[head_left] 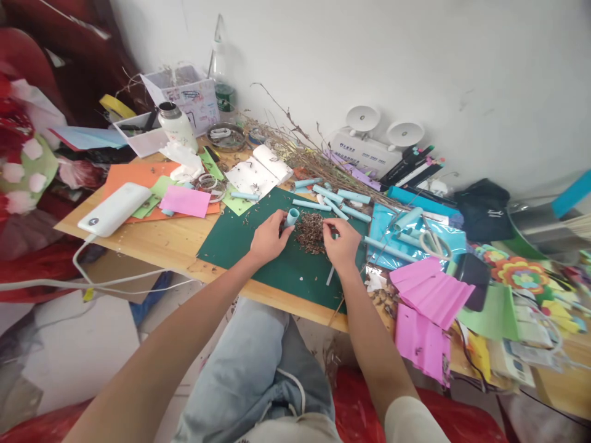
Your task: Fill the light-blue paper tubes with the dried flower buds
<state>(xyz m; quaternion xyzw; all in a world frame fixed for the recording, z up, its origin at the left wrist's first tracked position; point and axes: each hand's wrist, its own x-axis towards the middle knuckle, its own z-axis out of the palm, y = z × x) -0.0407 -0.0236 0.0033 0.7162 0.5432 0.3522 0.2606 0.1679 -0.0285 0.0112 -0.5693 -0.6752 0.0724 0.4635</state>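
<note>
My left hand point(269, 235) is closed round a short light-blue paper tube point(292, 216), held upright with its open end up. My right hand point(342, 244) pinches at the right edge of a small heap of dry brown plant bits point(309, 232); what its fingertips hold is too small to name. Both hands rest over a dark green cutting mat point(240, 249) on a wooden table point(152, 237). Several more rolled light-blue tubes point(330, 195) lie just behind the heap.
Dry twigs point(295, 151) spread behind the mat. A white power bank point(114, 208) with cable, orange and pink paper point(184, 200) and a white bottle point(176, 125) lie left. Pink folded paper point(427, 289), scissors point(433, 242), pens point(410, 165) and a phone point(471, 277) crowd the right.
</note>
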